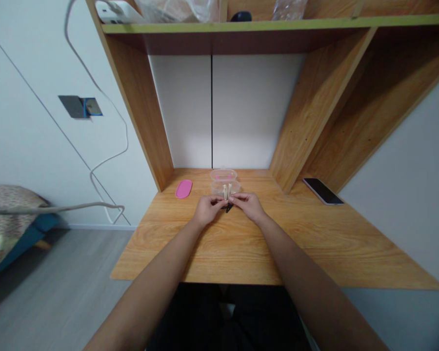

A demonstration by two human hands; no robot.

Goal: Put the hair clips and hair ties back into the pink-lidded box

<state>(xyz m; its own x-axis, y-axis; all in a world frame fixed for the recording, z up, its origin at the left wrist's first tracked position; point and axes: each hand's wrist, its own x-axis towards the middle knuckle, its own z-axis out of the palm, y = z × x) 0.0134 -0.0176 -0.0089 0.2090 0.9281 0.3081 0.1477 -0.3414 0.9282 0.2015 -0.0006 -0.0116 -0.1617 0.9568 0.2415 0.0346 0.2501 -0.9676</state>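
My left hand [207,210] is closed in a pinch at the base of a slim cream-coloured hair clip [225,190], which points upward. Close beside it, my right hand [250,205] pinches a second cream hair clip [229,189]. The fingertips of both hands nearly meet. Just below them a small black clip [229,208] shows, partly hidden by the fingers; whether it is held or lies on the desk I cannot tell. Behind the hands stands a clear plastic box [235,186], its see-through lid [223,173] tipped back. Its contents are mostly hidden.
A pink oval piece [184,188] lies on the wooden desk [227,253] left of the box. A dark-screened phone [322,190] lies at the right, beyond an upright panel [314,112]. Overhead runs a shelf [241,27] with plastic bags and a white power strip [117,12].
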